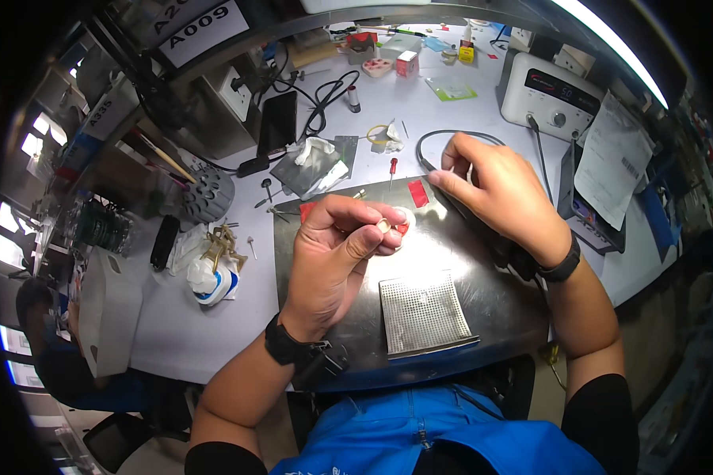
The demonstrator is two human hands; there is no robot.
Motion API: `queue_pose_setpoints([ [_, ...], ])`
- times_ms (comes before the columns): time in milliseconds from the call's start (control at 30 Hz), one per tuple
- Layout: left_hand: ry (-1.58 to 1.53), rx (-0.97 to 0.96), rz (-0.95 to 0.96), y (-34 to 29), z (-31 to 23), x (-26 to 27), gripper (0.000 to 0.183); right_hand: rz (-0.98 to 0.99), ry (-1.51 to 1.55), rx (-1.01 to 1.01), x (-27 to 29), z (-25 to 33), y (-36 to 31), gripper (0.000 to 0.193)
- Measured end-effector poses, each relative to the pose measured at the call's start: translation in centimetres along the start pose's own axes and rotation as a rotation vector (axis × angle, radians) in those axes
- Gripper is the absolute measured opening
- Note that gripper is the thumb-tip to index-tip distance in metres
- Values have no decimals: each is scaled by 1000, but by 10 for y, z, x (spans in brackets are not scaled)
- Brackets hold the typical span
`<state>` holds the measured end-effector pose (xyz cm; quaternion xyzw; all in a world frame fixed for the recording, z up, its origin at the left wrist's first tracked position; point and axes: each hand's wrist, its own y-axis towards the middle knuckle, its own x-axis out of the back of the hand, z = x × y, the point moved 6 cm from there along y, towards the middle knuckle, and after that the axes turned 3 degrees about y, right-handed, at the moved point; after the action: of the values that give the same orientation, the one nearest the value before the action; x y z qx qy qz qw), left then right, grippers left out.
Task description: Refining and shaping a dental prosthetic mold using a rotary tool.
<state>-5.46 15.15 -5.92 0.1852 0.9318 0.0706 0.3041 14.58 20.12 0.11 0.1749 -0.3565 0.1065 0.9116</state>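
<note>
My left hand (333,257) is raised over the metal work plate (499,293), pinching a small cream-coloured dental crown (383,226) between thumb and fingers. A white and red round thing shows just behind those fingertips, partly hidden. My right hand (503,190) is over the plate's far right part, its fingers curled. The thick end of a dark cable (426,163) meets its fingertips; what lies within the grip is hidden. Between and beyond the hands are a red-headed pin-like tool (393,166) and a red patch (418,193). A perforated metal sheet (424,313) lies nearer me.
A white control box (553,95) stands at the back right, beside a bagged paper (614,154). Far left are a grey tool holder (208,192) and a white and blue container (211,281). Behind lie a phone (278,125), a grey sheet (313,168) and looped cables.
</note>
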Motion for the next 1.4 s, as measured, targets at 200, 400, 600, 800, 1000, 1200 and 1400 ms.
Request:
queue_pose_setpoints([
  [200, -4, -10, 4, 0, 0, -5, 14, 252, -643, -107, -20, -54, -7, 50],
  [400, 11, -29, 32, 0, -2, -4, 16, 291, -425, -120, -19, -57, 4, 49],
  [600, 19, -23, 6, -2, 1, -1, 15, 48, 369, -298, -3, -54, 9, 45],
  [800, 33, -18, -47, -1, -2, 2, 17, -26, 1327, -232, 6, -50, 8, 28],
  [1000, 19, 2, -83, -2, 2, 5, 16, 206, 1578, -200, -18, -31, 3, 25],
  [1200, 35, -2, -97, -3, 3, 6, 16, 291, 1461, -196, -23, -24, -9, 51],
  [1400, 17, 5, -123, -4, 2, 7, 16, 456, 1571, -51, -29, -3, -16, 44],
])
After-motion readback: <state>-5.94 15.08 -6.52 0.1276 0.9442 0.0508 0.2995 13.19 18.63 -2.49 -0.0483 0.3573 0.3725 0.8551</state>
